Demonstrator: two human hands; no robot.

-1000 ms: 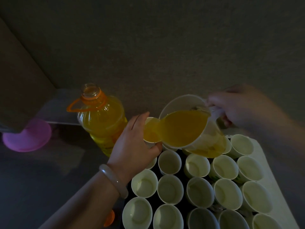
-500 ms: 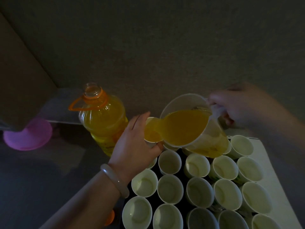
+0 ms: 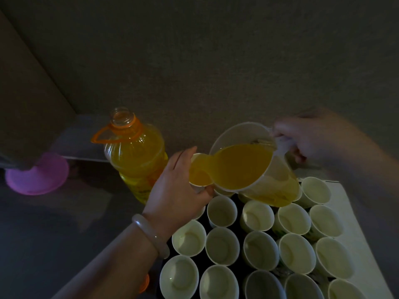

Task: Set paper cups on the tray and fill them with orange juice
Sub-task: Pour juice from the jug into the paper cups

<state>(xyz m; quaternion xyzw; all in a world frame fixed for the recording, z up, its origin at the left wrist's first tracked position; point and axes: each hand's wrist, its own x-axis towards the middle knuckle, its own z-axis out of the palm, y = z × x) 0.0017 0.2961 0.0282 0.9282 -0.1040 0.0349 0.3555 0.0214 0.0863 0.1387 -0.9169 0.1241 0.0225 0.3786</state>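
The paper cup [image 3: 199, 174], nearly full of orange juice, is being held above the dark tray's [image 3: 239, 206] far-left corner, with the left grip [image 3: 174, 190] curling round it. The right grip [image 3: 306, 139] is clutching the handle of the tilted pitcher [image 3: 248, 167], which is pouring juice into the cup. Empty cups [image 3: 222, 244] are crowding the tray, and an uncapped bottle [image 3: 133, 160] of juice is standing beside it on the bench [image 3: 54, 223].

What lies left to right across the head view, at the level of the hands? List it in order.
Pink disc → bottle → left hand → cup it holds → jug, tilted and pouring into that cup → right hand on the jug's handle.
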